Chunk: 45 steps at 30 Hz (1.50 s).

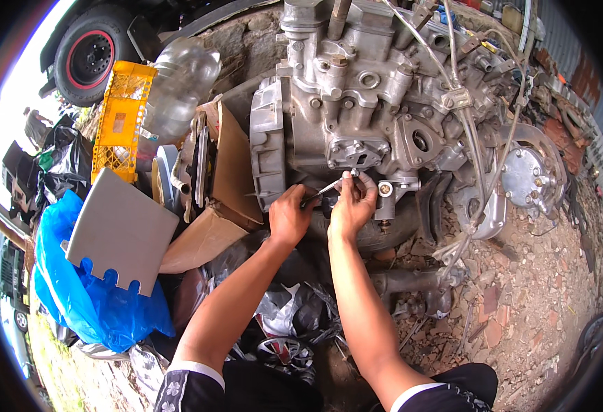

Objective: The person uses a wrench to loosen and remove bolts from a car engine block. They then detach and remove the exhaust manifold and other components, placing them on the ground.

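Rubbly ground (pixel 521 295) spreads at four o'clock. Near the centre, my left grip (pixel 290 218) is closed on a thin metal tool (pixel 329 186); toward two o'clock, my right grip (pixel 349 208) pinches its end, before the grey engine (pixel 366 103) at twelve.

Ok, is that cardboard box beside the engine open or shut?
Open: the cardboard box has a flap spread outward toward the person, and thin, flat pieces stick out of its mouth.

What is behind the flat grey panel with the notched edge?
A blue plastic bag shows past the left side and notched lower edge of the grey panel. Whatever lies behind its middle is covered, so it cannot be seen.
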Tool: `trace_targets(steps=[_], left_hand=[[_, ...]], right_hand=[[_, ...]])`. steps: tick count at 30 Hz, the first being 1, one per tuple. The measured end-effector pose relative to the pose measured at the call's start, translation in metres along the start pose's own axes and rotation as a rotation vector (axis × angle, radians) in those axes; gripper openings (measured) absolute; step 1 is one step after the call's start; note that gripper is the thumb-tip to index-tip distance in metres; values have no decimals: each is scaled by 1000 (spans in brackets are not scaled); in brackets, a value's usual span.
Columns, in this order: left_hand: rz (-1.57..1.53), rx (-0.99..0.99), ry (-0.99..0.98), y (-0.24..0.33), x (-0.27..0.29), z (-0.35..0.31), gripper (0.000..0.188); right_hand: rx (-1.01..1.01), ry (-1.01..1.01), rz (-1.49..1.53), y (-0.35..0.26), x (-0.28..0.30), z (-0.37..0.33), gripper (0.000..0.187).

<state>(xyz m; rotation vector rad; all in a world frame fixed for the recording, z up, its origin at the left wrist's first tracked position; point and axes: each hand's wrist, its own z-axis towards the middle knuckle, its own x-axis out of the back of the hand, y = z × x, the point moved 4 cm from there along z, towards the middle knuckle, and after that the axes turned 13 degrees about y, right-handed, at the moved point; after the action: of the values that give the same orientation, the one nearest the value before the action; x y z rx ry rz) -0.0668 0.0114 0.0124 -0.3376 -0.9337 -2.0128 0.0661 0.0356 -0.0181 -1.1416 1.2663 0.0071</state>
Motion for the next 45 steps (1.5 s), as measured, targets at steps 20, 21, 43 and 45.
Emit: trace_targets(steps=[20,21,43,45], left_hand=[[-160,143,145,7,10,18,19],[-129,22,192,16,19,24,19],[-295,345,-222,-45,5,-7,27],[-322,389,-224,-48,5,-7,26]], right_hand=[[-249,48,14,-8,-13,0,30],[-320,54,62,-6,-13,1,28],[-502,88,113,-6,1,6,29],[-582,-13,49,-6,0,11,30]])
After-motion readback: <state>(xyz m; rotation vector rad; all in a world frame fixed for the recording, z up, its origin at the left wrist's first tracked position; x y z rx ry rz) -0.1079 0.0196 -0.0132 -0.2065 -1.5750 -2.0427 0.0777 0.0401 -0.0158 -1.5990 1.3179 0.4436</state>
